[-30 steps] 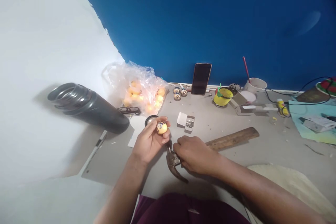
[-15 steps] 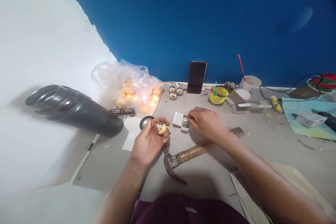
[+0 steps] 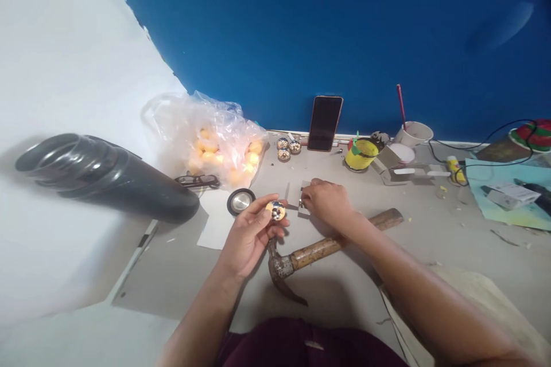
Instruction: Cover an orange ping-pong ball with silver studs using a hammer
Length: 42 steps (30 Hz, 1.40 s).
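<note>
My left hand (image 3: pixel 250 233) holds a small yellow ball (image 3: pixel 276 210) with shiny studs on it between thumb and fingertips, just above the floor. My right hand (image 3: pixel 328 202) rests with curled fingers over a small white box of silver studs (image 3: pixel 300 205); whether it pinches a stud is hidden. A claw hammer (image 3: pixel 316 252) with a wooden handle lies on the grey floor just below both hands, touched by neither.
A dark grey pipe (image 3: pixel 103 178) lies at the left. A clear bag of yellow balls (image 3: pixel 215 143), glasses (image 3: pixel 198 180), a round lid (image 3: pixel 240 201), a phone (image 3: pixel 325 123) against the blue wall, a yellow cup (image 3: pixel 362 155) and clutter lie farther back and right.
My right hand let go of the hammer head, which now lies on the floor, and moved up to the box of studs. My left hand shifted the ball slightly right.
</note>
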{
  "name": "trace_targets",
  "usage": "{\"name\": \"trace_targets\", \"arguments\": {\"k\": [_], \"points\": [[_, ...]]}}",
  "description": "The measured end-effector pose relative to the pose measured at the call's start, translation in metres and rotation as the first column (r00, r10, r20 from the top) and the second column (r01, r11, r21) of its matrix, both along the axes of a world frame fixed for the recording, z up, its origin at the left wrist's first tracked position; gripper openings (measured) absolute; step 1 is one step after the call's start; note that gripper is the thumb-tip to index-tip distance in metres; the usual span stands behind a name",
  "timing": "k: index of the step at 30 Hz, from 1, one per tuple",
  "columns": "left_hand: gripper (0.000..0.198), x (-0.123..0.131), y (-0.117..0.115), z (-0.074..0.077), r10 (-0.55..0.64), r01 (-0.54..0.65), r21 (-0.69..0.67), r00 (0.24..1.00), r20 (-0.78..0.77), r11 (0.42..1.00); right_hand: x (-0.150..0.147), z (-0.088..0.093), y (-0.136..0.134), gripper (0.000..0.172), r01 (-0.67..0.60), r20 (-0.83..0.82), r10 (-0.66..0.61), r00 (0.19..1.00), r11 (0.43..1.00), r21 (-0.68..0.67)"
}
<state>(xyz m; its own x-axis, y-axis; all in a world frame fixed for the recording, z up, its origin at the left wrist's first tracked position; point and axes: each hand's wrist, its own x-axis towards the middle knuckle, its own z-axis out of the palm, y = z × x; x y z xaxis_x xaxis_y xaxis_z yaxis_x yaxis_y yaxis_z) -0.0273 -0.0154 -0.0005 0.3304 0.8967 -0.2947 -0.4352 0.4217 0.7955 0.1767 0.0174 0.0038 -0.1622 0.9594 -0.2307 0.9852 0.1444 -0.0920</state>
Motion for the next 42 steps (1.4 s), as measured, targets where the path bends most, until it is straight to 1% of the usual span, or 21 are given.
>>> {"name": "trace_targets", "arguments": {"k": [3, 9, 12, 14, 16, 19, 24, 27, 30, 34, 37, 42], "points": [[0.031, 0.0, 0.0, -0.001, 0.012, -0.012, 0.0, 1.0, -0.001, 1.0, 0.001, -0.002, 0.0, 0.028, 0.001, -0.008, -0.001, 1.0, 1.0, 0.022], [0.033, 0.001, -0.002, -0.004, 0.032, -0.031, 0.021, 0.999, -0.035, 0.999, 0.001, -0.002, 0.0, 0.025, -0.014, 0.018, 0.013, 1.0, 1.0, 0.024], [0.033, 0.002, -0.003, -0.005, 0.062, -0.059, 0.047, 0.996, -0.068, 0.997, 0.001, -0.002, -0.001, 0.024, -0.031, 0.012, 0.03, 0.999, 0.997, 0.064], [0.033, 0.002, -0.003, -0.004, 0.058, -0.055, 0.049, 0.997, -0.054, 0.997, 0.003, -0.001, -0.002, 0.024, -0.031, -0.01, 0.032, 0.999, 0.994, 0.106], [0.034, 0.001, -0.002, -0.004, 0.028, -0.028, 0.032, 1.0, -0.008, 0.999, 0.004, 0.001, -0.002, 0.025, -0.02, -0.036, 0.025, 0.999, 0.991, 0.129], [0.036, 0.001, -0.002, -0.003, -0.011, 0.012, -0.007, 0.997, 0.074, 1.0, 0.003, 0.003, -0.003, 0.025, 0.001, -0.044, 0.004, 0.999, 0.993, 0.117], [0.024, 0.001, -0.002, -0.006, 0.022, -0.019, -0.023, 0.988, 0.154, 1.0, 0.003, -0.002, -0.002, 0.021, -0.042, -0.063, 0.049, 0.997, 0.994, 0.105], [0.028, 0.0, -0.002, -0.007, 0.029, -0.028, -0.008, 0.986, 0.161, 1.0, 0.005, -0.006, -0.001, 0.015, -0.064, -0.112, 0.078, 0.991, 0.991, 0.121], [0.033, 0.0, -0.002, -0.007, 0.019, -0.018, -0.004, 0.988, 0.154, 1.0, 0.008, -0.006, -0.001, 0.011, -0.067, -0.162, 0.088, 0.983, 0.989, 0.131], [0.03, -0.001, -0.002, -0.007, 0.029, -0.028, -0.006, 0.988, 0.151, 1.0, 0.009, -0.004, 0.0, 0.008, -0.058, -0.217, 0.081, 0.973, 0.992, 0.11], [0.03, -0.002, -0.002, -0.008, 0.034, -0.031, -0.019, 0.988, 0.149, 0.999, 0.01, -0.003, 0.0, 0.009, -0.046, -0.21, 0.064, 0.976, 0.995, 0.09], [0.031, -0.002, -0.004, -0.008, 0.027, -0.023, -0.031, 0.991, 0.135, 0.999, 0.009, -0.003, 0.001, 0.018, -0.018, -0.202, 0.029, 0.979, 0.998, 0.054]]}}
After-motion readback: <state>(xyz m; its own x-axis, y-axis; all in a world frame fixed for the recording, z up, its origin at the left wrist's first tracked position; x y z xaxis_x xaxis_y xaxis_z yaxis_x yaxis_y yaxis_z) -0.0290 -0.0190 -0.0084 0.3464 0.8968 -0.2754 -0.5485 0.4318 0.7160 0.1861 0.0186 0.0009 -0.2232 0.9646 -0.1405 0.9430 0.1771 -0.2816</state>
